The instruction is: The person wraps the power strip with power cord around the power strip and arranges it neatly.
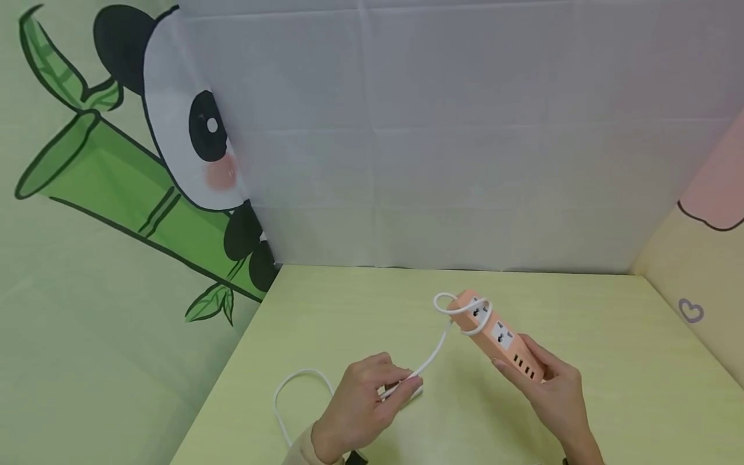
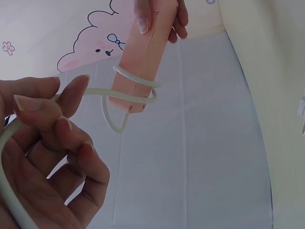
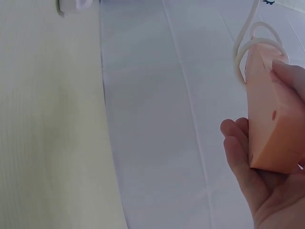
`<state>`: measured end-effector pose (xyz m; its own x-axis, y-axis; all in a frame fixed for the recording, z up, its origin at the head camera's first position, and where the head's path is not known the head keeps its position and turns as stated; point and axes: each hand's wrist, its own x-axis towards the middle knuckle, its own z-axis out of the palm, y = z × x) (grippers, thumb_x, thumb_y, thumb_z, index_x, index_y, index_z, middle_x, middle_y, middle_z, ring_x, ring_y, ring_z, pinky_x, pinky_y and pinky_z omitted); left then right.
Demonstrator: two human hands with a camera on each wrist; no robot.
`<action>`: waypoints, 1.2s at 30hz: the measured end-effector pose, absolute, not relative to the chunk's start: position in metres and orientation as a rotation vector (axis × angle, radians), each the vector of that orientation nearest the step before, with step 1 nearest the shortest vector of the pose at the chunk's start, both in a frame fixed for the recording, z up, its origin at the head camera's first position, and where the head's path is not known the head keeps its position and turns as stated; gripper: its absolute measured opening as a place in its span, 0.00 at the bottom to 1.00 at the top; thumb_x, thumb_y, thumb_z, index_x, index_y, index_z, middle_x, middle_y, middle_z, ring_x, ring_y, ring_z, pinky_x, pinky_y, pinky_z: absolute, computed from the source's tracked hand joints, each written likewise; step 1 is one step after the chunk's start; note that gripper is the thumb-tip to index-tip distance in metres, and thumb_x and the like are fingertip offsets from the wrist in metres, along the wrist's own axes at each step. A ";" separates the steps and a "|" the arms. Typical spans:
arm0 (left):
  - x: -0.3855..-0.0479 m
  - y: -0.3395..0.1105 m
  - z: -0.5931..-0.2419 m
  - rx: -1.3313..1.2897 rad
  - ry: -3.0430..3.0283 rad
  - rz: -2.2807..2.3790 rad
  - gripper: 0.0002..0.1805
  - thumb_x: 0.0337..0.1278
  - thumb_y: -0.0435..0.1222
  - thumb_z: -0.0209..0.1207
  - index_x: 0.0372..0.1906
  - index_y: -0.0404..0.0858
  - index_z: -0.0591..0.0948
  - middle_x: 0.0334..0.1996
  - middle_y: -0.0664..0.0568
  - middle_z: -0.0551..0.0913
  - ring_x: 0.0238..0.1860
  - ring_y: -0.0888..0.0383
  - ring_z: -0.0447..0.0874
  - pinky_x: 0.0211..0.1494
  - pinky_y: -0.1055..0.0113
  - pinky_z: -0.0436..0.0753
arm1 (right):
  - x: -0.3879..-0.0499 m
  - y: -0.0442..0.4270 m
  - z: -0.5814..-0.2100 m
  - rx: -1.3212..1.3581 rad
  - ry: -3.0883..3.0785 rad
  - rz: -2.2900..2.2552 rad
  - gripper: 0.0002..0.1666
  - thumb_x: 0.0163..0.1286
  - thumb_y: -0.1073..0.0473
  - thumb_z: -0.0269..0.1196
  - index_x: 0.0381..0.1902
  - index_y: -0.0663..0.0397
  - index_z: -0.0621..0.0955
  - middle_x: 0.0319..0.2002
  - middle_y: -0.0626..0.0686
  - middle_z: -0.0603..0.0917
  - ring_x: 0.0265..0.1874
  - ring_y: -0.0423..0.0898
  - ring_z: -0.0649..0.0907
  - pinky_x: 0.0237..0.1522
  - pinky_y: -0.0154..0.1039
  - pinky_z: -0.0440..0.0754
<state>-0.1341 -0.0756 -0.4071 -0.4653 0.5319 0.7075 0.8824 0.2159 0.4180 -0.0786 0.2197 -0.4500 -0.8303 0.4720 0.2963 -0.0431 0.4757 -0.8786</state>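
Observation:
A peach-coloured power strip point(image 1: 494, 336) is held up over the table, tilted, with its white sockets and USB ports facing the head camera. My right hand point(image 1: 555, 387) grips its lower end between thumb and fingers. Around the far end loops the white cord point(image 1: 433, 355), loosely wound. My left hand point(image 1: 366, 400) pinches this cord between thumb and fingertips, to the left of the strip. In the left wrist view the cord point(image 2: 119, 95) runs from the pinching fingers to the strip point(image 2: 145, 52). The right wrist view shows the strip's plain underside point(image 3: 264, 109).
More of the cord lies in a curve on the pale yellow table point(image 1: 639, 374) left of my left hand. A small white piece point(image 1: 414, 395) shows partly behind that hand; its kind is unclear. A grey-white cloth wall point(image 1: 465, 161) stands along the back edge.

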 end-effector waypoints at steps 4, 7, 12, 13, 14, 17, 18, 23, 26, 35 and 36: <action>-0.143 -0.071 -0.404 -1.273 -2.091 -1.135 0.08 0.67 0.38 0.64 0.32 0.48 0.89 0.18 0.65 0.75 0.23 0.72 0.65 0.28 0.87 0.64 | -0.095 0.227 -0.448 -0.338 -2.238 1.345 0.38 0.57 0.58 0.78 0.65 0.56 0.80 0.52 0.54 0.86 0.33 0.34 0.80 0.25 0.31 0.81; -0.146 -0.072 -0.403 -1.259 -2.094 -1.120 0.08 0.67 0.39 0.64 0.31 0.48 0.89 0.17 0.65 0.74 0.23 0.71 0.65 0.28 0.87 0.63 | -0.100 0.226 -0.448 -0.324 -2.243 1.345 0.38 0.57 0.58 0.78 0.65 0.56 0.80 0.53 0.53 0.85 0.34 0.34 0.80 0.26 0.30 0.81; -0.141 -0.094 -0.401 -1.286 -2.055 -1.077 0.09 0.66 0.40 0.65 0.29 0.49 0.89 0.16 0.65 0.72 0.22 0.71 0.65 0.28 0.87 0.63 | -0.083 0.202 -0.450 -0.354 -2.221 1.305 0.37 0.56 0.59 0.78 0.65 0.57 0.80 0.54 0.58 0.85 0.34 0.33 0.80 0.27 0.29 0.81; -0.140 -0.098 -0.401 -1.291 -2.045 -1.071 0.09 0.66 0.40 0.65 0.28 0.49 0.89 0.16 0.65 0.72 0.21 0.71 0.65 0.28 0.87 0.63 | -0.079 0.197 -0.450 -0.361 -2.217 1.300 0.38 0.57 0.59 0.78 0.65 0.57 0.80 0.54 0.59 0.85 0.34 0.33 0.80 0.27 0.29 0.81; -0.139 -0.102 -0.400 -1.297 -2.035 -1.070 0.09 0.66 0.41 0.65 0.28 0.49 0.90 0.16 0.65 0.72 0.21 0.71 0.65 0.28 0.87 0.62 | -0.075 0.192 -0.449 -0.367 -2.213 1.296 0.38 0.57 0.59 0.78 0.65 0.57 0.80 0.54 0.60 0.85 0.34 0.33 0.80 0.26 0.29 0.81; -0.136 -0.116 -0.399 -1.307 -2.007 -1.085 0.09 0.64 0.41 0.67 0.28 0.49 0.90 0.15 0.66 0.72 0.21 0.72 0.63 0.27 0.87 0.62 | -0.064 0.177 -0.449 -0.383 -2.205 1.291 0.38 0.57 0.59 0.78 0.65 0.57 0.79 0.55 0.61 0.85 0.34 0.33 0.79 0.26 0.29 0.80; -0.134 -0.120 -0.399 -1.308 -1.996 -1.092 0.08 0.63 0.41 0.68 0.27 0.49 0.90 0.14 0.66 0.71 0.21 0.72 0.62 0.27 0.86 0.62 | -0.060 0.172 -0.449 -0.388 -2.202 1.289 0.38 0.57 0.59 0.78 0.65 0.58 0.79 0.55 0.62 0.85 0.34 0.33 0.79 0.26 0.29 0.80; -0.132 -0.134 -0.397 -1.299 -1.957 -1.127 0.07 0.58 0.42 0.71 0.25 0.49 0.91 0.13 0.66 0.71 0.21 0.74 0.60 0.25 0.86 0.61 | -0.050 0.158 -0.449 -0.410 -2.197 1.279 0.38 0.58 0.59 0.78 0.66 0.59 0.78 0.55 0.64 0.85 0.34 0.32 0.79 0.27 0.29 0.81; -0.133 -0.137 -0.396 -1.295 -1.929 -1.168 0.06 0.53 0.40 0.74 0.24 0.49 0.90 0.12 0.66 0.71 0.21 0.72 0.60 0.25 0.86 0.61 | -0.051 0.161 -0.450 -0.431 -2.195 1.260 0.38 0.58 0.58 0.78 0.66 0.59 0.78 0.55 0.64 0.85 0.33 0.32 0.79 0.25 0.29 0.80; -0.134 -0.141 -0.392 -1.352 -1.854 -1.220 0.05 0.54 0.39 0.74 0.26 0.49 0.90 0.11 0.66 0.69 0.19 0.67 0.63 0.26 0.85 0.61 | -0.051 0.161 -0.448 -0.508 -2.223 1.263 0.40 0.59 0.53 0.77 0.68 0.58 0.77 0.56 0.65 0.84 0.32 0.33 0.78 0.25 0.30 0.80; -0.134 -0.142 -0.392 -1.357 -1.844 -1.214 0.05 0.55 0.39 0.73 0.26 0.49 0.90 0.11 0.66 0.70 0.19 0.67 0.63 0.26 0.85 0.61 | -0.051 0.160 -0.448 -0.511 -2.224 1.259 0.40 0.59 0.53 0.77 0.67 0.58 0.77 0.56 0.65 0.84 0.32 0.34 0.78 0.25 0.30 0.80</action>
<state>-0.1337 -0.1420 -0.3919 -0.3448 0.4454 0.8263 0.9350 0.0859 0.3440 -0.0509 0.1602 -0.4479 -0.7884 0.5578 0.2595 0.0647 0.4946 -0.8667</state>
